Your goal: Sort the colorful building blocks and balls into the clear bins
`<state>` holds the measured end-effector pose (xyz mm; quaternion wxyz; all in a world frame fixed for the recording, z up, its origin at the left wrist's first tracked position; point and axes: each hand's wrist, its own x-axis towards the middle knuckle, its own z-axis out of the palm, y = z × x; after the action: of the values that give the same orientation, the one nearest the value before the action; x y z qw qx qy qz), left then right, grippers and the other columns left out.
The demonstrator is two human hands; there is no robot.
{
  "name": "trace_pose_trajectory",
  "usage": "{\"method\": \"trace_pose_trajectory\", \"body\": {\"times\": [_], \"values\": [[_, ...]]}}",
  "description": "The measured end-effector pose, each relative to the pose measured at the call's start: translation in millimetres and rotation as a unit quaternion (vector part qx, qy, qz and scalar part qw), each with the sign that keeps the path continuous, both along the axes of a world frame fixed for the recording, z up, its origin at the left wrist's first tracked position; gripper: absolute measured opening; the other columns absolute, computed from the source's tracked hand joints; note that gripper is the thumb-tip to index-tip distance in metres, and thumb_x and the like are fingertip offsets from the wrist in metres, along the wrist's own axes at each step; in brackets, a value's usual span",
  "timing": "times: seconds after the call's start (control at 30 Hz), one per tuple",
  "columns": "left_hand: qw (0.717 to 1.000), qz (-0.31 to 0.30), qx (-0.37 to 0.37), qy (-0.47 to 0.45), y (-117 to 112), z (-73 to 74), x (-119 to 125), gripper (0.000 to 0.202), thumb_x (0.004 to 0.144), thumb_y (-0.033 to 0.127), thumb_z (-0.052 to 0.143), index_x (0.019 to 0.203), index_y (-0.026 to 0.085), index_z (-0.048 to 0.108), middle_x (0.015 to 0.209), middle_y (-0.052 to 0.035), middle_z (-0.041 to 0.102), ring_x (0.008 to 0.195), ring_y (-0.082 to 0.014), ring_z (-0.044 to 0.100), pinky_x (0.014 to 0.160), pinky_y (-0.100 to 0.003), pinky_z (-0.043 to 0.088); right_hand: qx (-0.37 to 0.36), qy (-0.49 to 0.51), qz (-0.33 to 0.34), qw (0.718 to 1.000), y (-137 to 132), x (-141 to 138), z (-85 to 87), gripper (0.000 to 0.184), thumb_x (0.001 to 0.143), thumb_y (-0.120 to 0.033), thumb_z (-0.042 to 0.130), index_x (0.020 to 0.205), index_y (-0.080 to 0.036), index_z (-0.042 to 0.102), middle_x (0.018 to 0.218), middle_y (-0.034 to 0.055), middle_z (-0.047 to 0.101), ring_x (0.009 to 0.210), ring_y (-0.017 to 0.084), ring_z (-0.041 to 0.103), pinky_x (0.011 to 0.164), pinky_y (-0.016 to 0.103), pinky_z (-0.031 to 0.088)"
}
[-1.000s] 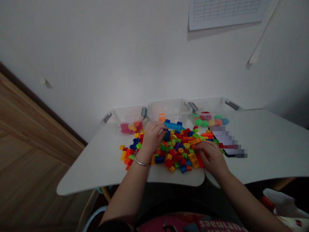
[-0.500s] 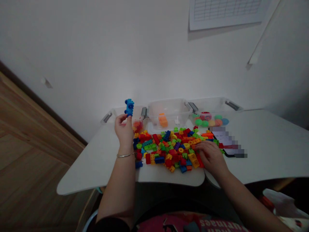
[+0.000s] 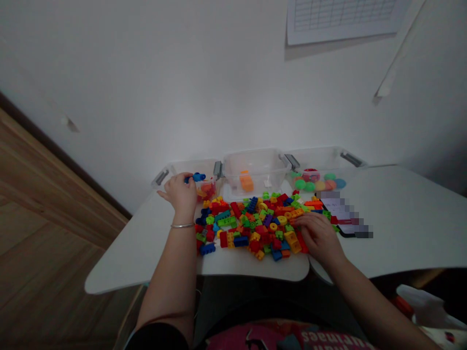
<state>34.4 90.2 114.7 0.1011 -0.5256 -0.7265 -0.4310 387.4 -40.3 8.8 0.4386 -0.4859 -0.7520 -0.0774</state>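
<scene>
My left hand [image 3: 181, 193] is closed on a blue toy building block [image 3: 197, 177] with knobby edges. It holds the block nearly level at the left clear plastic bin [image 3: 166, 173], above red and orange pieces [image 3: 206, 190] in a small clear container. Part of the block is covered by my fingers. My right hand [image 3: 318, 232] rests at the right side of a pile of coloured building blocks [image 3: 255, 228], its fingers stretched over them and touching orange ones [image 3: 295, 214]. The undersides of those fingers are hidden.
In the middle clear bin [image 3: 233, 163] is an orange block [image 3: 246, 181]. The right clear bin [image 3: 324, 155] contains coloured balls [image 3: 310, 186] and a red round item [image 3: 311, 174]. A phone [image 3: 341, 214] lies beside the pile on the white table [image 3: 394, 218]. A wall stands behind the bins.
My left hand has tipped and moved slightly lower, bringing the blue block from upright above the bin down to nearly level. My right hand has stayed in place.
</scene>
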Motion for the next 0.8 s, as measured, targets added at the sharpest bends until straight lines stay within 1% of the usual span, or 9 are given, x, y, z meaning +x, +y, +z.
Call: {"method": "trace_pose_trajectory", "body": {"times": [0.07,0.23,0.37,0.47,0.57,0.67,0.8], "values": [[0.999,0.001,-0.008,0.044,0.1,-4.2,-0.6,0.022,0.087,0.027,0.052,0.098,0.026,0.072,0.115,-0.009,0.067,0.117,-0.0331,0.052,0.108,-0.064,0.023,0.0,0.0,-0.001,1.0,-0.4,-0.5,0.8,0.019,0.084,-0.013,0.051,0.088,-0.024,0.067,0.091,0.0033,0.074,0.094,0.023,0.065,0.089,0.044,0.05],[0.992,-0.006,-0.046,0.115,1.1,-13.2,-1.3,0.032,0.091,0.029,0.043,0.095,0.022,0.074,0.104,-0.0116,0.072,0.114,-0.0324,0.055,0.111,-0.065,0.017,0.007,-0.007,-0.003,1.0,-0.6,-2.1,1.6,0.018,0.085,-0.013,0.051,0.089,-0.023,0.066,0.091,0.0031,0.074,0.094,0.022,0.064,0.089,0.043,0.05],[0.987,-0.031,-0.057,0.145,0.8,-14.1,-1.8,0.036,0.092,0.028,0.04,0.105,0.019,0.073,0.114,-0.013,0.071,0.123,-0.0322,0.052,0.113,-0.062,0.018,0.004,-0.001,-0.005,1.0,-0.6,-2.0,1.3,0.019,0.085,-0.013,0.051,0.088,-0.023,0.067,0.09,0.0033,0.074,0.094,0.022,0.064,0.09,0.043,0.05],[0.986,-0.046,-0.066,0.145,-0.5,-13.2,-2.1,0.036,0.092,0.029,0.041,0.11,0.02,0.071,0.121,-0.0112,0.069,0.128,-0.0323,0.048,0.113,-0.061,0.019,-0.004,0.0,-0.006,1.0,-0.6,-1.1,1.0,0.02,0.085,-0.014,0.051,0.088,-0.024,0.067,0.091,0.0036,0.074,0.094,0.023,0.065,0.091,0.044,0.05],[0.984,-0.069,-0.073,0.144,-3.7,-11.4,0.5,0.036,0.091,0.03,0.044,0.116,0.022,0.068,0.131,-0.0097,0.064,0.13,-0.0319,0.048,0.113,-0.062,0.02,-0.002,0.0,-0.003,1.0,-0.4,-0.9,1.1,0.02,0.084,-0.014,0.051,0.088,-0.024,0.068,0.091,0.0037,0.074,0.094,0.023,0.065,0.09,0.044,0.05],[0.984,-0.115,-0.054,0.123,-10.2,-6.5,7.9,0.039,0.089,0.031,0.049,0.124,0.023,0.063,0.138,-0.01,0.059,0.13,-0.0303,0.048,0.113,-0.059,0.024,0.002,0.002,-0.002,1.0,-0.3,-1.7,2.2,0.02,0.084,-0.014,0.05,0.087,-0.024,0.067,0.09,0.0035,0.074,0.093,0.023,0.065,0.089,0.044,0.05],[0.975,-0.192,0.024,0.107,-25.1,4.6,22.3,0.039,0.087,0.03,0.054,0.125,0.023,0.062,0.136,-0.009,0.059,0.126,-0.027,0.051,0.11,-0.048,0.034,0.004,-0.003,-0.002,1.0,-0.4,-2.4,3.4,0.02,0.085,-0.013,0.051,0.087,-0.024,0.067,0.091,0.0032,0.073,0.093,0.023,0.064,0.088,0.043,0.05]]}}
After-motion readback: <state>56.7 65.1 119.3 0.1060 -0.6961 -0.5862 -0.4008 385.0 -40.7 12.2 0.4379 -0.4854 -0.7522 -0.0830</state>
